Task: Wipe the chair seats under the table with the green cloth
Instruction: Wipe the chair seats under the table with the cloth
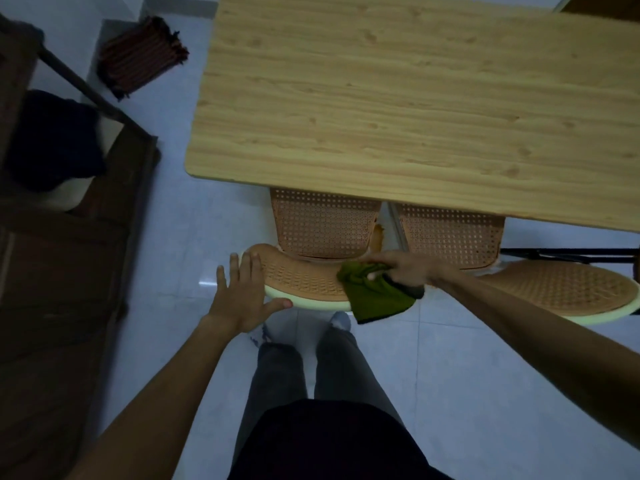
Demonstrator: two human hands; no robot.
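Head view: wooden table (398,98) over tiled floor (173,237); right fingers (377,263) clutch green cloth (375,299); left fingers (242,268) spread.

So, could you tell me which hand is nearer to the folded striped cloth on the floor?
Left. The left hand rests on the chair back's left end, below the striped cloth; the right hand is farther right.

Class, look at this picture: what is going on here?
A person stands at a wooden table with two woven chairs tucked under it. The right hand presses a green cloth on the left chair's backrest, while the left hand rests open on its end. The right chair is untouched.
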